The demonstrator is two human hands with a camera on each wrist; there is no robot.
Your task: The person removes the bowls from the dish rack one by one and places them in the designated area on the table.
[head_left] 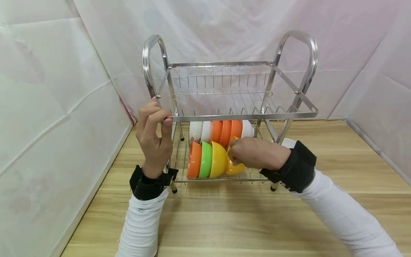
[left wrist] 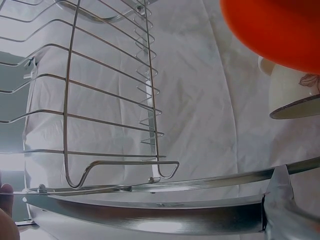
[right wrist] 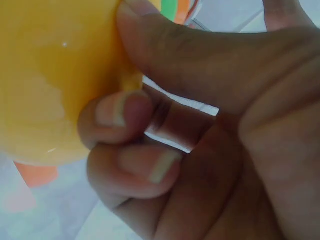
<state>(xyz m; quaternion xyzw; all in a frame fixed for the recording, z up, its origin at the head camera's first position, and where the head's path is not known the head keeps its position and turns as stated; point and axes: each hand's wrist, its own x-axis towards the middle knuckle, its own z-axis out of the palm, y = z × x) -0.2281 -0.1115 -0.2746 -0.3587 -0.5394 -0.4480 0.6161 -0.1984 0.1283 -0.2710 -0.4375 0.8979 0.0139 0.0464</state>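
At the front left corner of the dish rack (head_left: 224, 117), the metal frame of the upper tier (head_left: 221, 64) was pinched by the left hand (head_left: 155, 137). At the right end of the rack's front row, the gripped yellow bowl (head_left: 237, 168) was held at its edge between the thumb and curled fingers of the right hand (head_left: 252, 152). This bowl was seen at the rack's lower tier (head_left: 250, 179); whether its weight was borne by the wires could not be told.

Beside it on the rack, a second yellow bowl (head_left: 219, 160), a green bowl (head_left: 206, 160) and a front orange bowl (head_left: 194, 160) were stood on edge. Behind these, white and orange bowls (head_left: 221, 131) were lined up in the rack's back row. A white object (head_left: 288, 143) was partly hidden by the right wrist, beyond the rack's right side. All was carried by a wooden worktop (head_left: 205, 221).

In judgement, the rack was best kept steady by the left hand, and the bowl kept in line with its neighbours, with no knock given to them.
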